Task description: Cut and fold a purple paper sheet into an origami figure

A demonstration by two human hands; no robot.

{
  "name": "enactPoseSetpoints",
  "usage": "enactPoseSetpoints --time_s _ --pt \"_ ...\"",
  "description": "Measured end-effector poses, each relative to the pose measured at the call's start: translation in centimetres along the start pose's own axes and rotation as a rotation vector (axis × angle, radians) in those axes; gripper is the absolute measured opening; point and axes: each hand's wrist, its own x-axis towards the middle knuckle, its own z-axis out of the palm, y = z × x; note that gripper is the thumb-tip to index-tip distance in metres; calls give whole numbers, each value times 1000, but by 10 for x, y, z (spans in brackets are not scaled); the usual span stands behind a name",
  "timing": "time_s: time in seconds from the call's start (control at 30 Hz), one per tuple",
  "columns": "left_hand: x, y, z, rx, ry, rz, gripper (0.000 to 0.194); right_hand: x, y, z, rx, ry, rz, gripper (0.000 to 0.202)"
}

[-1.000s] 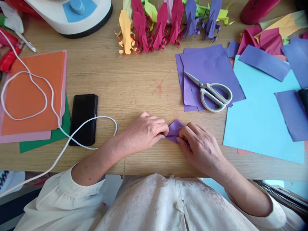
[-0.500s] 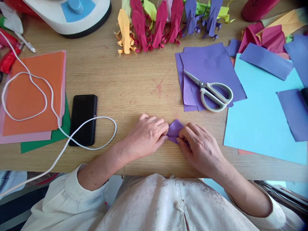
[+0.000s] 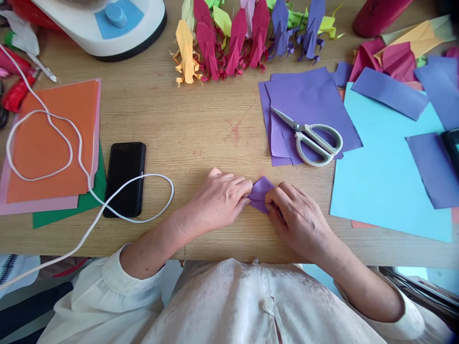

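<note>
Between my two hands, near the table's front edge, is a small folded piece of purple paper (image 3: 261, 192) with crease lines across it. My left hand (image 3: 226, 196) pinches its left side between thumb and curled fingers. On the opposite side my right hand (image 3: 296, 210) grips the paper the same way, knuckles up. The fingers cover both ends of the piece. Beyond the right hand, white-handled scissors (image 3: 319, 142) lie on a stack of purple paper sheets (image 3: 308, 91).
Several folded paper figures (image 3: 238, 40) stand at the back. To the left are a black phone (image 3: 124, 179), a white cable (image 3: 172, 186), orange sheets (image 3: 50, 143) and a white appliance (image 3: 139, 28). A light blue sheet (image 3: 376, 181) and purple scraps (image 3: 390, 93) lie at the right.
The view has shifted slightly. My hands keep their hold on the purple paper at nearly the same spot, with only a tiny movement of the fingers.
</note>
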Motion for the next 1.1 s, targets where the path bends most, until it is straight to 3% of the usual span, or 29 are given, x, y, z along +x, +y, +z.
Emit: enactPoseSetpoints --time_s 0.4,0.63,0.77,0.97,1.1 --pt "5 2 -7 54 -88 -72 11 -5 5 0 65 19 -35 17" --pt "-8 13 7 171 92 -220 15 -5 6 3 52 39 -47 18" --pt "-12 15 17 119 234 -313 16 -6 6 4 63 48 -55 18" --pt "-13 9 31 36 288 -292 28 -6 6 6 57 62 -45 16" --pt "-8 8 31 47 325 -251 52 -5 7 8 49 72 -54 16"
